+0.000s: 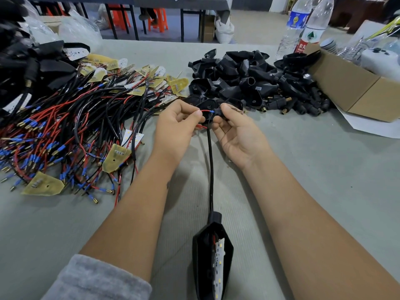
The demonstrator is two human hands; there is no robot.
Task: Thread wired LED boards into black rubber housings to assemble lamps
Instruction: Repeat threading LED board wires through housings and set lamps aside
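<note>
A black housing [211, 256] lies on the grey table [303, 169] at the near edge, between the person's forearms, with a white LED board [219, 263] seated in its open face. A black cable [211, 161] runs from the housing's neck away toward the hands. The left hand [176, 126] pinches a red wire [205, 110] between thumb and forefinger, its other fingers curled. The right hand [234, 131], palm turned inward, grips a small black part [218, 112] just beside the wire's blue end; the two hands nearly touch. A grey sleeve [97, 280] covers the left arm near the elbow. To the left spreads a heap of wired boards [71, 131], red and black leads tangled together. Beyond the hands sits a pile of empty housings [249, 81]. To the right stands an open cardboard box [355, 87], and behind the pile two plastic bottles [303, 24]. Orange stools [158, 18] show far off under another table.
</note>
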